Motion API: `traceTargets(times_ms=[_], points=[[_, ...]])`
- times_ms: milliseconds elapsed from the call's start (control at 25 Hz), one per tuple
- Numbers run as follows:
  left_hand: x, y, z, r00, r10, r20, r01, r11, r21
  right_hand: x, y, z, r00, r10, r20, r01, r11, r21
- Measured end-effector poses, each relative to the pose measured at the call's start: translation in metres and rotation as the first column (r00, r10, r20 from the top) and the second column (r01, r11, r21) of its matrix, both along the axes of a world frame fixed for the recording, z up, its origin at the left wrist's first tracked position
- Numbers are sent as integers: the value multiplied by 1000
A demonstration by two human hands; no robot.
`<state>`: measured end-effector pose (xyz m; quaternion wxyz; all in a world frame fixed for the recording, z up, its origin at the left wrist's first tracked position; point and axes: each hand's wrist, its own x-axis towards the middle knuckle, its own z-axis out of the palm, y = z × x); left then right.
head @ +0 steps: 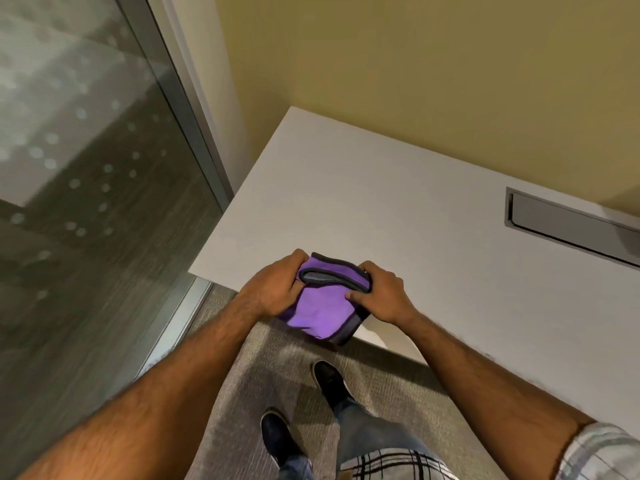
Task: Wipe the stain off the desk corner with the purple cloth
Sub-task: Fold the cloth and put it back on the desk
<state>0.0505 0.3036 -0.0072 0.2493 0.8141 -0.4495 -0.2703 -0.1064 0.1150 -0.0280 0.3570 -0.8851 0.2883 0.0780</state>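
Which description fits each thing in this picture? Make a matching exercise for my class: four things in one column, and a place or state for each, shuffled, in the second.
Things:
1. purple cloth
2. desk
3. metal slot
4. shoes

Descriptions:
A. set flush into the desktop near the wall
B. on the grey carpet below the desk edge
C. folded, held by left hand and right hand
D. white, pushed against the yellow wall

Pairs: 1-C, 2-D, 3-A, 4-B
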Motion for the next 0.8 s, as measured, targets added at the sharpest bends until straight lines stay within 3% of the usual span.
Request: traceTargets(times_ms=[200,360,440,640,800], points=[[-13,-22,55,975,-185,121,195,978,-76,-23,-4,59,977,-39,209,30,999,46],[-23,-49,96,900,-328,287,372,921,-112,-25,-1,111,933,76,352,-98,994,44],[-28,-63,116,863,-381,331,441,888,-129,-26,-1,129,903,53,426,-72,997,28],[-40,-85,150,868,-329,371,416,891,-183,-42,-14,168,875,-55,481,85,996,-41],[-38,-100,154,920,-300,254,345,926,-154,-56,-40,187,841,-68,537,132,988,-83]])
